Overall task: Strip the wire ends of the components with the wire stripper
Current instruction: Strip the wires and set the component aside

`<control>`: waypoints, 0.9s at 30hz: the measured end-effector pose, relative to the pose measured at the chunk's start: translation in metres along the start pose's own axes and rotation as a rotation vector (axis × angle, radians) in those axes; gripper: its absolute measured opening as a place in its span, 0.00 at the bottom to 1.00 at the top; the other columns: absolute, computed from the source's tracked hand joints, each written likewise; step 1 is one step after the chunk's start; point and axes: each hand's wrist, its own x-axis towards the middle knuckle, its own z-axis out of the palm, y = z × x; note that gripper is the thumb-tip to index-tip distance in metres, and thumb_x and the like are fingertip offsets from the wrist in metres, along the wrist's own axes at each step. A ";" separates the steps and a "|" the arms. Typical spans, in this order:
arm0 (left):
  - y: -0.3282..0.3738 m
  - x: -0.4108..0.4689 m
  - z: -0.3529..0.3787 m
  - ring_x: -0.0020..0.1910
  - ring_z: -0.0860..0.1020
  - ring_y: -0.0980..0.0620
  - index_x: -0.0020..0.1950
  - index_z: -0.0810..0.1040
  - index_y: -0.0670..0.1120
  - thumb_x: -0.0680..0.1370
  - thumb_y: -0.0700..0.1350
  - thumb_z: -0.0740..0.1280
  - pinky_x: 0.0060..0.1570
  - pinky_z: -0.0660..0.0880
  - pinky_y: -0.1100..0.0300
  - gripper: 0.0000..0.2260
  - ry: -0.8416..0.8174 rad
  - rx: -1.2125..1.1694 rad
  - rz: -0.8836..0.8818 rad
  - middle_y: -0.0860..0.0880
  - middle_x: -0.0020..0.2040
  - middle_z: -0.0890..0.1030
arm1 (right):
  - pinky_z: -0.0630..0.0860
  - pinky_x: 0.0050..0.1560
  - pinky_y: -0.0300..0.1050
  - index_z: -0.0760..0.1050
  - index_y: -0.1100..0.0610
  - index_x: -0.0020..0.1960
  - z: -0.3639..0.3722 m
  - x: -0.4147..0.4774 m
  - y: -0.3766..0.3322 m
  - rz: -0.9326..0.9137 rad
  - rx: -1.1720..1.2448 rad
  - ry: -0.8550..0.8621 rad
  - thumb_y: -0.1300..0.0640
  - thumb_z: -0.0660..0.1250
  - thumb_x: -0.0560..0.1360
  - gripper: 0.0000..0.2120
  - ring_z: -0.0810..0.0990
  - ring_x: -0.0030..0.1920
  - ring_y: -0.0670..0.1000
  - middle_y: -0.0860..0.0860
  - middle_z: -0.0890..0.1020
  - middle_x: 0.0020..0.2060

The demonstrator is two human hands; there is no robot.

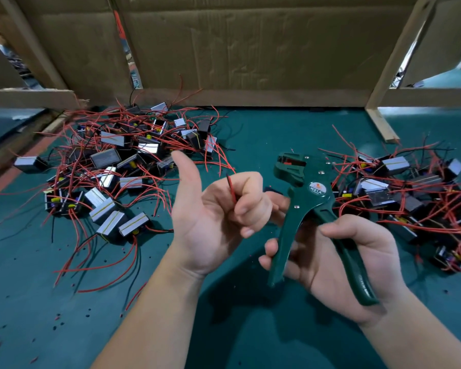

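My left hand (213,217) is raised over the middle of the table, fingers curled round a short red wire end (231,188) that sticks up from the fist, thumb pointing up. The component that wire belongs to is hidden behind the hand. To its right, my right hand (338,262) grips both handles of a green wire stripper (310,206), whose jaws point up and left with a red scrap between them. The wire end is left of the jaws, apart from them.
A heap of black components with silver tops and red and black wires (125,166) lies at the left, another such heap (410,195) at the right. The green table mat (250,328) is dotted with insulation scraps. A cardboard wall (250,49) and wooden struts close the back.
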 end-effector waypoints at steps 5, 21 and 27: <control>-0.006 0.005 -0.006 0.35 0.74 0.48 0.33 0.71 0.44 0.74 0.68 0.37 0.38 0.73 0.62 0.35 0.088 0.033 0.001 0.48 0.32 0.74 | 0.79 0.45 0.61 0.77 0.64 0.60 -0.004 -0.001 0.001 -0.253 -0.178 0.060 0.65 0.71 0.53 0.34 0.82 0.41 0.64 0.63 0.81 0.49; -0.004 0.004 -0.048 0.68 0.65 0.46 0.65 0.74 0.52 0.77 0.45 0.62 0.69 0.60 0.51 0.16 1.003 1.234 -0.314 0.49 0.69 0.69 | 0.81 0.45 0.54 0.64 0.66 0.64 0.002 -0.008 -0.015 -0.492 -0.227 0.271 0.67 0.60 0.62 0.29 0.83 0.44 0.64 0.64 0.69 0.56; 0.002 -0.006 -0.038 0.65 0.61 0.40 0.69 0.67 0.51 0.76 0.51 0.61 0.62 0.59 0.49 0.21 0.899 1.745 -0.748 0.43 0.69 0.62 | 0.81 0.43 0.54 0.61 0.74 0.66 0.001 -0.008 -0.011 -0.446 -0.204 0.279 0.65 0.64 0.59 0.37 0.83 0.44 0.65 0.66 0.74 0.63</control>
